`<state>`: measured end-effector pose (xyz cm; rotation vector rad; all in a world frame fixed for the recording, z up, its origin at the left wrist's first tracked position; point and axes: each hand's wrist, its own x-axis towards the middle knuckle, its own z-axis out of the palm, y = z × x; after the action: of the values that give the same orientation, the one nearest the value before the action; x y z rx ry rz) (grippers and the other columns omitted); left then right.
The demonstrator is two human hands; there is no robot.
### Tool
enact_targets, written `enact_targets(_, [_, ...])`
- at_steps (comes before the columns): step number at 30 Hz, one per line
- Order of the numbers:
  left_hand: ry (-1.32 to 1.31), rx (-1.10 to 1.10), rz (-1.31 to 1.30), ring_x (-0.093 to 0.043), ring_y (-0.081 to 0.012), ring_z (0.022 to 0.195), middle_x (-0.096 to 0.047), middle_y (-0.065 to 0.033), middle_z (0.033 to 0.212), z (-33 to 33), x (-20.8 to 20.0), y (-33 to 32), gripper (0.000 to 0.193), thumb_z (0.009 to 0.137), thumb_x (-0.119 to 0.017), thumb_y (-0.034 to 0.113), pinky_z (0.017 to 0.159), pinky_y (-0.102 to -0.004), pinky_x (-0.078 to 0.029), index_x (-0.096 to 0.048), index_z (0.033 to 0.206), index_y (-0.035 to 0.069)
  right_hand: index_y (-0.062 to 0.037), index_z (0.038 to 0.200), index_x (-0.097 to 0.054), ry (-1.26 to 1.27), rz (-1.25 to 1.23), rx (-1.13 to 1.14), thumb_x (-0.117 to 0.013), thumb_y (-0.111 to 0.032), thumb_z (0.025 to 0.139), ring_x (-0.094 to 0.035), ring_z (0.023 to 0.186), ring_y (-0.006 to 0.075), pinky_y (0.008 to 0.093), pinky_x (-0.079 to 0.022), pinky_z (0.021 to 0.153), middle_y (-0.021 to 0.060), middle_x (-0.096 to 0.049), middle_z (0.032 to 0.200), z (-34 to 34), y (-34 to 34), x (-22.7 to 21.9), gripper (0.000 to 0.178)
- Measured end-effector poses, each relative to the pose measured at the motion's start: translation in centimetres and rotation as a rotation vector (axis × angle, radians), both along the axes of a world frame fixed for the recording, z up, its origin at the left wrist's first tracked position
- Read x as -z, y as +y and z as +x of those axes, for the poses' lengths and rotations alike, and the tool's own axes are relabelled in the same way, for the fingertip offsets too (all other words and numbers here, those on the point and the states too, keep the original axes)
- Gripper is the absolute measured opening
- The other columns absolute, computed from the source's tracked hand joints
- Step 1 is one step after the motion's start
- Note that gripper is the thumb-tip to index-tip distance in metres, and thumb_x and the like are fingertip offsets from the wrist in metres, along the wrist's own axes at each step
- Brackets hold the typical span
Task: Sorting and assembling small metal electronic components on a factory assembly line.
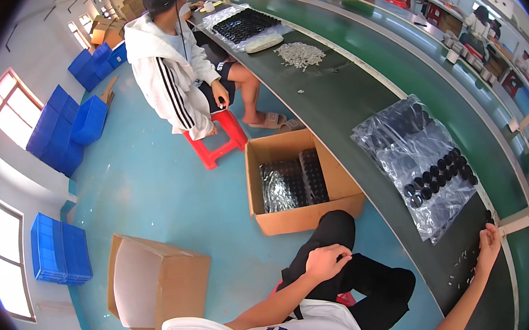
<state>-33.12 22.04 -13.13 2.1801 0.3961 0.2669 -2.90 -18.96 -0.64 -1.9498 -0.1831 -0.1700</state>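
Observation:
My left hand (pixel 328 262) hovers over my lap near my dark-trousered knee, its fingers curled together; whether anything is inside them is hidden. At the far right of the bench, my right hand (pixel 487 246) has its fingertips drawn together at a small black part (pixel 488 215). Small clear-white pieces (pixel 458 268) lie scattered on the dark green bench top beside that hand. Farther along the bench lies a clear plastic bag sheet (pixel 396 146), with rows of round black caps (pixel 439 177) on its near part.
An open cardboard box (pixel 292 221) with black packed trays stands on the floor against the bench. Another carton (pixel 184 287) sits at left. A person (pixel 170 78) sits on a red stool (pixel 227 137). A heap of small white pieces (pixel 300 54) lies up the bench.

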Motion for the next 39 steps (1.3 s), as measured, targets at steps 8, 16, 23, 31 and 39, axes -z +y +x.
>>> enact_targets(8, [0.000,-0.011,0.022,-0.074,-0.0225,0.081,-0.077,0.0022,0.092,-0.3,-0.5,-0.5,0.011,0.091,-0.076,0.027,0.068,-0.0348,-0.058,-0.078,0.097,0.018,-0.0031,0.123,-0.063,0.138,-0.066,-0.006,-0.064,-0.002,0.095,-0.045,0.061,0.0017,0.0197,-0.031,0.052,-0.0039,-0.059,0.086,2.1,0.0,-1.2,0.028])
enact_targets(16, [0.027,-0.039,0.029,-0.074,-0.0231,0.084,-0.076,0.0022,0.093,-0.7,-0.8,-0.9,0.010,0.090,-0.074,0.026,0.072,-0.0360,-0.058,-0.076,0.097,0.019,-0.0019,0.120,-0.065,0.067,-0.023,-0.020,-0.063,0.000,0.092,-0.054,0.081,0.0056,0.0204,-0.042,0.074,-0.0027,-0.058,0.088,1.9,-0.5,0.2,0.028])
enact_targets(23, [0.054,-0.062,0.087,-0.074,-0.0225,0.083,-0.076,0.0021,0.092,-0.7,-0.9,-1.3,0.010,0.089,-0.075,0.025,0.072,-0.0359,-0.058,-0.076,0.096,0.018,-0.0011,0.115,-0.068,-0.290,-0.074,0.023,-0.064,-0.002,0.099,-0.056,0.078,0.0074,0.0238,-0.046,0.071,0.0004,-0.064,0.095,0.9,0.4,-0.1,0.016])
enact_targets(31, [0.071,-0.061,0.127,-0.074,-0.0232,0.086,-0.076,0.0022,0.093,-1.0,-0.9,-1.5,0.010,0.089,-0.074,0.025,0.074,-0.0381,-0.058,-0.076,0.096,0.018,-0.0051,0.143,-0.057,-0.520,-0.453,0.192,-0.065,-0.002,0.095,-0.065,0.115,0.0276,0.0398,-0.048,0.105,0.0153,-0.067,0.126,0.0,1.6,-3.2,0.049])
enact_targets(39, [0.068,-0.050,0.132,-0.074,-0.0232,0.087,-0.076,0.0009,0.093,-0.9,-1.7,-1.9,0.011,0.089,-0.073,0.026,0.074,-0.0381,-0.058,-0.076,0.097,0.017,-0.0079,0.152,-0.048,-0.388,-0.451,0.146,-0.065,-0.001,0.092,-0.064,0.116,0.0306,0.0433,-0.048,0.106,0.0173,-0.062,0.137,1.0,0.7,-1.6,0.062])
